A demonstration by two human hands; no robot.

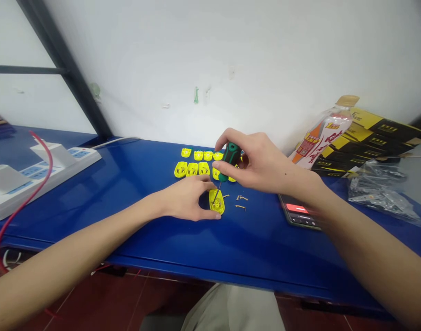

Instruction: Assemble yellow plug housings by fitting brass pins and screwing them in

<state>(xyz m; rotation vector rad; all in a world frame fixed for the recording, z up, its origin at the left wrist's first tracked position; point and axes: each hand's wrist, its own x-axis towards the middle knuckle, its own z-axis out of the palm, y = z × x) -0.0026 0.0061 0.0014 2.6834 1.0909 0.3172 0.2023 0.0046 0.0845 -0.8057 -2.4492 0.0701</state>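
The yellow plastic casing (216, 204) lies on the blue counter (93, 225), straight ahead of the person and just right of the left hand (186, 197). Its long axis runs roughly from the wall toward the person, tilted slightly. The left hand is the nearer one: it rests palm down and pinches the casing end to end between thumb and fingers. The right hand (255, 158) is raised above and beyond the casing, its fingers curled around the green and black handle of a screwdriver (231, 158). The thin metal shaft slants down into the casing, with its tip among the parts inside. The casing is open on top, showing small brass-coloured metal parts, though the shaft and fingers hide some of them.

Just right of the casing lie a few small brass pieces (241, 198). Beyond the hands stand two loose rows of similar yellow casings (192, 169). A dark phone (296, 211) lies under the right wrist. Further right are a bag of dark parts (379, 193) and a yellow and black box (369, 138), and a white power strip (41, 177) sits at the left.
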